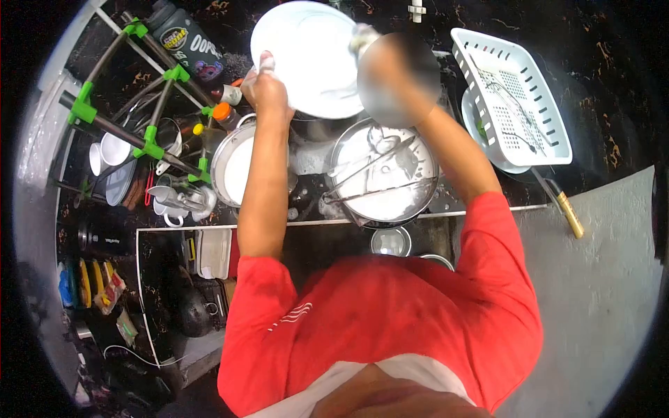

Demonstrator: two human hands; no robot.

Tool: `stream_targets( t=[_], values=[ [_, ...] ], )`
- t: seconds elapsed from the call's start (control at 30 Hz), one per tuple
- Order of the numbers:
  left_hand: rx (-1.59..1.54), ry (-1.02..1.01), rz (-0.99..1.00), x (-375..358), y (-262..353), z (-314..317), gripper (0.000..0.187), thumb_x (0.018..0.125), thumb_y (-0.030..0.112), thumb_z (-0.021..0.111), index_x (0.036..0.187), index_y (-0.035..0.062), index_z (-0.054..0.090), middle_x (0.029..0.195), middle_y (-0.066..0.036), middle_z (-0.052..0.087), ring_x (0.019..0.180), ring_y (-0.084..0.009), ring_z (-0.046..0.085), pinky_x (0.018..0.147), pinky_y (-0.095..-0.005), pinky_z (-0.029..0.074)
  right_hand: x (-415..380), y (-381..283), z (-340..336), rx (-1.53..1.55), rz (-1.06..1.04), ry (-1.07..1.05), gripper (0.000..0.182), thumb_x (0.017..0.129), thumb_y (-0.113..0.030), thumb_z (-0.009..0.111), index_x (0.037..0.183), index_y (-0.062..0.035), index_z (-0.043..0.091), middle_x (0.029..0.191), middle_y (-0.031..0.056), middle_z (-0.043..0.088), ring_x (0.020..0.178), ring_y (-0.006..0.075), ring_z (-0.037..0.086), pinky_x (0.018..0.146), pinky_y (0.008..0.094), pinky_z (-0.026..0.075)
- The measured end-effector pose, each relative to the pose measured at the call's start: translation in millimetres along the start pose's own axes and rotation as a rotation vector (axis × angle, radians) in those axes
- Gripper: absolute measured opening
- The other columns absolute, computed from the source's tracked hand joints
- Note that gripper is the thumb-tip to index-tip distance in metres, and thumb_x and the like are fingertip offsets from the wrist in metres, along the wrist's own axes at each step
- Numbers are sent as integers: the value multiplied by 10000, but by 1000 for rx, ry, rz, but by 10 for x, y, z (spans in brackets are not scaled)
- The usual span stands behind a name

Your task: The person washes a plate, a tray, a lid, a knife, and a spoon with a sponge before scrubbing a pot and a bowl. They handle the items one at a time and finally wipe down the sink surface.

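My left hand [267,89], with suds on its thumb, grips a large white plate [306,59] by its left edge and holds it tilted above the counter. At the plate's right edge is my right hand [391,66], largely covered by a grey blur. What looks like a pale, foamy sponge [364,39] shows at its fingertips against the plate. Below the right forearm, a round metal basin [337,164] holds white suds, with metal tongs [376,171] laid across it. A pot [220,167] with white, foamy contents stands under the left forearm.
On the right, a white plastic basket [512,104] rests over a bowl, near a knife with a yellow handle [570,214]. A rack with green joints [150,143] stands left, around cups and plates. Behind it is a dark jug [182,42]. A metal bowl [391,242] sits below the counter edge.
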State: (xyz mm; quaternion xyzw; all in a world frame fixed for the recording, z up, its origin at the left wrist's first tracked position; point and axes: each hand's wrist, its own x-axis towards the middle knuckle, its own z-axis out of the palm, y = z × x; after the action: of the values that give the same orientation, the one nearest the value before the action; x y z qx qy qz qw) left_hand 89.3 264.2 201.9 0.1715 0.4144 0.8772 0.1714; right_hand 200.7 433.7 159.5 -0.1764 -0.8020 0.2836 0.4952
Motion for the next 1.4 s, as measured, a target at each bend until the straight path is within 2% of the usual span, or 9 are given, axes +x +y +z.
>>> stream_targets(
  t=[0.07,0.1,0.17,0.23,0.37,0.5,0.57,0.77,1.4],
  values=[
    [358,-113,169,-242,95,37,265,908,176,568,893,-87,591,792,-130,636,689,-202,622,608,-297,499,278,94,61,81,420,140,255,757,-100,557,970,-51,688,832,97,693,786,199,660,725,309,508],
    [709,-230,352,-326,123,70,271,902,189,590,828,-70,615,726,-94,637,660,-158,601,584,-267,470,375,22,47,132,436,100,310,754,-168,595,1039,-67,664,999,179,664,940,347,641,817,387,495],
    [655,-261,555,-444,156,236,299,891,204,611,746,-57,627,637,-40,611,622,-95,533,557,-251,424,414,-458,-38,362,351,101,291,819,-165,558,1077,-52,633,1075,177,638,1006,300,609,897,355,457],
    [568,-270,535,-542,196,311,284,889,204,604,794,-62,638,647,-45,610,615,-87,511,573,-265,430,355,-673,-11,255,-391,261,266,807,-103,545,1041,-14,633,1064,173,645,1004,263,608,878,341,457],
    [583,-118,533,-570,45,252,299,888,230,622,843,-63,654,680,-37,618,623,-83,523,568,-252,421,-355,-995,9,182,-340,178,345,765,-124,570,1101,-77,635,1079,194,637,1039,328,605,864,383,477],
    [608,-131,621,-734,-26,88,285,885,225,624,851,-56,657,683,-35,622,628,-78,529,573,-244,426,-750,-533,-295,588,492,-157,338,803,-128,514,1127,-87,600,1109,121,616,1080,250,566,911,392,463],
    [658,-312,771,-808,-39,-59,244,872,197,640,842,-44,659,669,-28,617,631,-75,535,547,-237,424,-854,-295,-564,1102,841,25,469,795,-122,528,1256,-44,493,1168,145,543,1066,284,542,948,403,447],
    [924,-901,1222,-1264,-52,-326,307,576,11,660,881,-16,644,753,-113,637,629,-251,627,538,-333,502,-1182,-192,-1352,1209,852,245,377,893,-179,454,1222,3,455,1155,184,505,1100,323,509,949,519,424],
    [1226,-1129,954,-1789,-416,-716,438,602,117,638,1039,86,645,950,-63,654,866,-232,605,761,-362,444,-1595,87,-1561,609,751,239,360,712,-58,634,1067,-25,590,927,72,617,809,189,605,695,300,496]
  ],
)
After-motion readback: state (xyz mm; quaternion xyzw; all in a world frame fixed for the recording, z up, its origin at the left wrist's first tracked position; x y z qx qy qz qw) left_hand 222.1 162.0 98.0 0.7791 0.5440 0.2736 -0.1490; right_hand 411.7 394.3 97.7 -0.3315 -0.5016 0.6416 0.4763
